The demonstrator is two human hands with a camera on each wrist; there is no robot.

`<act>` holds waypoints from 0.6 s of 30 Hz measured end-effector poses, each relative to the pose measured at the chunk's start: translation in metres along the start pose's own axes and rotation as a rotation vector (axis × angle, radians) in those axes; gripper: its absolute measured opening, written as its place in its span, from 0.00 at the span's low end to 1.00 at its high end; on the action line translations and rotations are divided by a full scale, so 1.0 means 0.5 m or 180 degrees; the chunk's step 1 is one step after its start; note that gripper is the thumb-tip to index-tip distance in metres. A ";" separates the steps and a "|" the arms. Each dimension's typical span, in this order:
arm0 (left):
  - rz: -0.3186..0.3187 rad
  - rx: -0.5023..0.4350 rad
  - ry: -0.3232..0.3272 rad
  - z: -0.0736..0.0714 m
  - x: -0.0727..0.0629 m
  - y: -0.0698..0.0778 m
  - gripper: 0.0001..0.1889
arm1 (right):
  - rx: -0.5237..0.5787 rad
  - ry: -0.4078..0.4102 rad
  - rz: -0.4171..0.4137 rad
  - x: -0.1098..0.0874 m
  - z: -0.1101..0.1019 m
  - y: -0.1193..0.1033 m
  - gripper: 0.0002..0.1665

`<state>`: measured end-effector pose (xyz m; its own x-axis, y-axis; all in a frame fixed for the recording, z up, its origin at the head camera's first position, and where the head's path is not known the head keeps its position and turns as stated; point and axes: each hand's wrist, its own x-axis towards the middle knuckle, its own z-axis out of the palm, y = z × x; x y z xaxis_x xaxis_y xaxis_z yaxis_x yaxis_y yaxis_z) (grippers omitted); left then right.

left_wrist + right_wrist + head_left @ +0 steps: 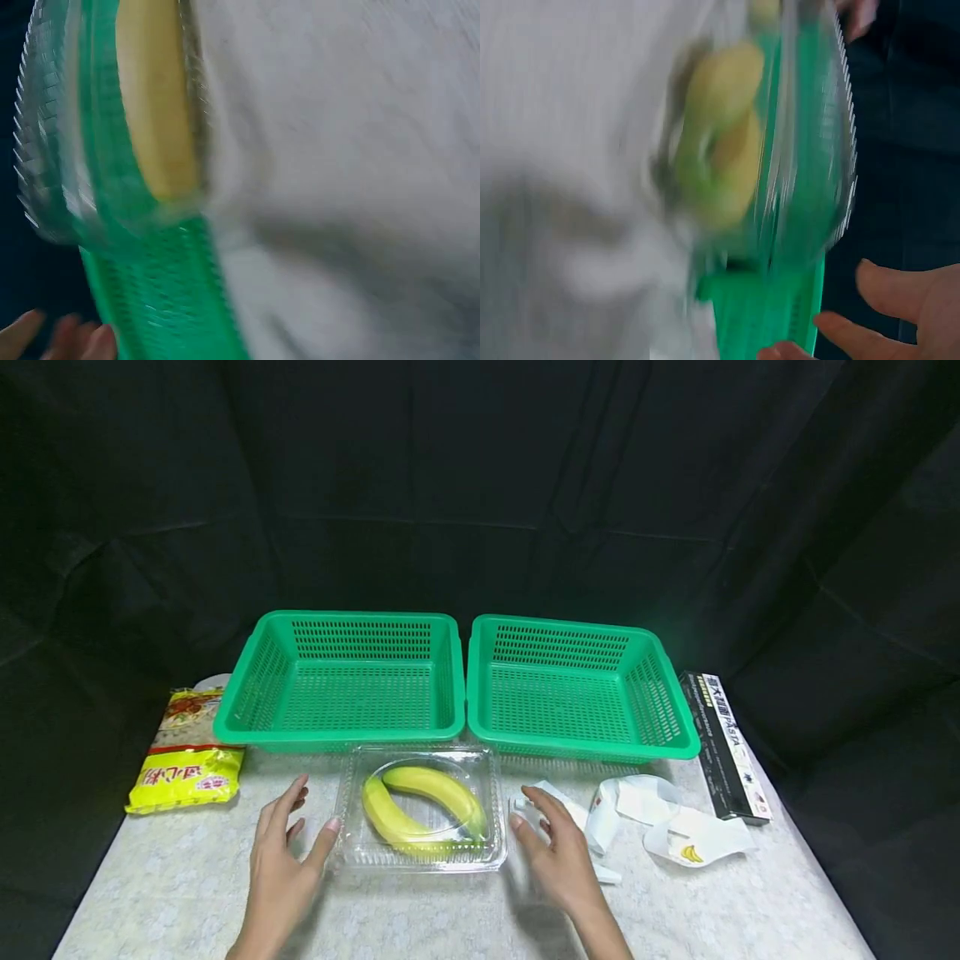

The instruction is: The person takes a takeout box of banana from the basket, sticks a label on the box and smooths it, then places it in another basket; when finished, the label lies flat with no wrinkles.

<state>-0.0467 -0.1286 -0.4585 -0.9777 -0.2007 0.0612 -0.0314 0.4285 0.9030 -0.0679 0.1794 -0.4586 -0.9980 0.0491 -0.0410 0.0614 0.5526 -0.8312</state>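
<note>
A clear plastic clamshell box [491, 785], its lid down, lies on the table in front of me. Two yellow bananas are inside: one banana [442, 787] curves along the upper side and the other banana [390, 818] along the lower left. My left hand [285, 864] is by the box's left side, fingers spread and relaxed, thumb tip right at its edge. On the opposite side, my right hand [557, 852] hovers with loosely bent fingers, holding nothing. Both wrist views are blurred; the box [56, 150] and the right hand's fingers [885, 292] appear there.
Two green mesh baskets, the left basket [337, 737] and the right basket [585, 745], stand side by side behind the box. A yellow food bag [187, 777] lies far left. White paper strips [705, 835], one printed with bananas, and a black pasta box [723, 752] lie to the right.
</note>
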 end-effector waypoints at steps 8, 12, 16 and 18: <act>0.2235 -0.0388 -0.0800 0.140 -0.080 0.091 0.22 | -0.0794 0.0302 -0.0256 0.041 -0.054 0.035 0.24; 0.2241 -0.0192 -0.2159 0.220 -0.087 0.110 0.17 | -0.0988 0.0178 -0.0286 0.060 -0.049 0.045 0.21; 0.1791 0.0441 -0.2637 0.283 -0.088 0.118 0.19 | -0.1068 -0.0019 -0.0283 0.075 -0.041 0.049 0.17; 0.1686 0.0745 -0.2624 0.310 -0.089 0.121 0.21 | -0.1115 -0.0039 -0.0243 0.080 -0.040 0.051 0.15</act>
<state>-0.0374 0.0425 -0.4725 -0.7134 0.6998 0.0373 0.4954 0.4660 0.7331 -0.1059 0.2121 -0.4703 -0.9999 -0.0122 0.0054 -0.0131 0.8061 -0.5916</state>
